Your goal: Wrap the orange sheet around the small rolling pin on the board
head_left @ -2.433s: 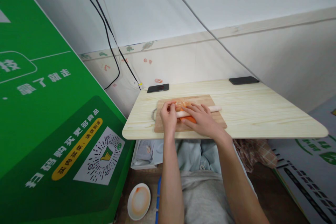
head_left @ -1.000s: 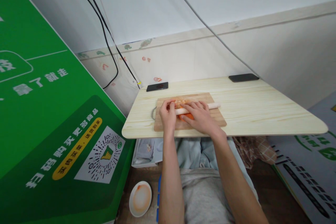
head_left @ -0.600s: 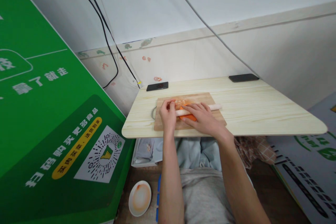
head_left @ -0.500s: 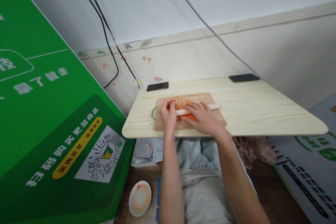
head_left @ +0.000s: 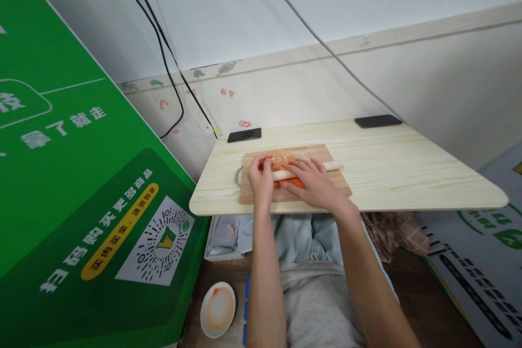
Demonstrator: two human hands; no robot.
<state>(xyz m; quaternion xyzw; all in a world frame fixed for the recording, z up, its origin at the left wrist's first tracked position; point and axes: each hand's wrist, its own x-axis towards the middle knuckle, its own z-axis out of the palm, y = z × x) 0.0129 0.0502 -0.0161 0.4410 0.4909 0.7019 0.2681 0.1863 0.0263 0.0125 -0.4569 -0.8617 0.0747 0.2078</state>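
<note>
A pale wooden rolling pin (head_left: pixel 333 165) lies slantwise over a wooden cutting board (head_left: pixel 256 194). Curled fingers of my left hand (head_left: pixel 261 175) close around the pin's left end. My right hand (head_left: pixel 312 180) rests across the pin's middle, fingers stretched and spread, palm down. Under the pin and partly beneath my right fingers is a flat orange piece (head_left: pixel 294 181); its material I cannot tell. Just behind the pin, crinkled clear plastic with orange in it (head_left: pixel 281 160) lies on the board, partly covered by my hands.
The board sits at the front edge of a light wood-grain table (head_left: pixel 408 174). Two dark phones (head_left: pixel 244 135) lie along the wall side. Below are a stained white plate (head_left: pixel 218 310) and a white box (head_left: pixel 228 236). A green panel (head_left: pixel 81 174) stands at left; cables hang behind.
Both hands keep their places on the rolling pin, and the pin and orange piece look the same. Only a very slight shift of the view shows.
</note>
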